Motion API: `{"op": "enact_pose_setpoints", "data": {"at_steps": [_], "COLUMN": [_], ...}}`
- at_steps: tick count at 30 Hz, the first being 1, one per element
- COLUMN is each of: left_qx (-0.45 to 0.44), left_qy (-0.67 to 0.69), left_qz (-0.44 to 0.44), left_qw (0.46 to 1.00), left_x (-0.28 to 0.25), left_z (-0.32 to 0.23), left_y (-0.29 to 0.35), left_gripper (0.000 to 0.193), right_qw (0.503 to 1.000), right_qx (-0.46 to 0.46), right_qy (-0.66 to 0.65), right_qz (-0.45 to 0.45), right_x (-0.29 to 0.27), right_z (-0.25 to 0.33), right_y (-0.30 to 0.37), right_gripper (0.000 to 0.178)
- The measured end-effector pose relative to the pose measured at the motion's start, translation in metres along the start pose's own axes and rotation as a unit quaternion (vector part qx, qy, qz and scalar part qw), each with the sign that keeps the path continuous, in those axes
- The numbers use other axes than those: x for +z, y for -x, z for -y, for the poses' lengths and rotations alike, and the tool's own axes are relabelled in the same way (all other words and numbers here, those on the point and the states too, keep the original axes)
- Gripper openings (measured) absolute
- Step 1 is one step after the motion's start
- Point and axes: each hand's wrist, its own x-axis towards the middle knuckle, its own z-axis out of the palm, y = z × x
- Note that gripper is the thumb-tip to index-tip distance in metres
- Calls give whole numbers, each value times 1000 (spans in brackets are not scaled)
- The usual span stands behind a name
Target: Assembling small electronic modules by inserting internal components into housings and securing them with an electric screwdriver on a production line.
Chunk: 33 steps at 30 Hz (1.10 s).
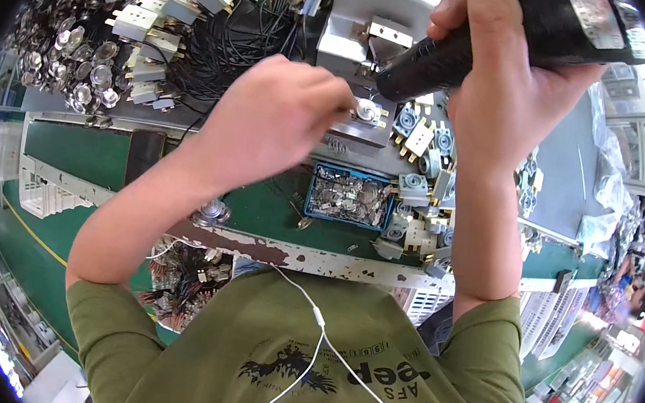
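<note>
My right hand (pixel 498 71) is wrapped round a black electric screwdriver (pixel 432 66), tilted with its narrow end down and to the left. That end is close to a metal fixture block (pixel 356 131) on the bench. On the block sits a small switch-like part (pixel 368 111) with a round metal disc and brass tabs. My left hand (pixel 289 109) is closed, with its fingertips at the left side of this part. Whatever the fingertips pinch is hidden. Behind the fixture, a pale rectangular part (pixel 389 33) sits in a white holder (pixel 365 3).
A blue tray (pixel 350 196) of small metal pieces lies nearest me. Grey and white parts with brass tabs (pixel 417 183) are heaped right of it. At the left are bunched black wires (pixel 204 58) and round metal-capped pieces (pixel 80 61). The bench's chipped front edge (pixel 317 261) is before me.
</note>
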Motion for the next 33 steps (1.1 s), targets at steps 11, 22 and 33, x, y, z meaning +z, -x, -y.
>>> {"op": "enact_pose_setpoints", "data": {"at_steps": [11,22,33], "left_qx": [22,-55,-32], "left_qy": [-55,57,41], "left_qz": [29,84,61], "left_qw": [998,993,997], "left_x": [47,40,41], "left_z": [18,23,23], "left_y": [-1,2,4], "left_gripper": [13,14,14], "right_qw": [997,983,990], "right_qx": [62,21,41], "right_qy": [40,-181,-129], "right_qz": [-11,-17,31], "right_x": [-4,2,1], "right_z": [21,-21,-23], "right_y": [16,24,24], "right_gripper": [33,61,64]}}
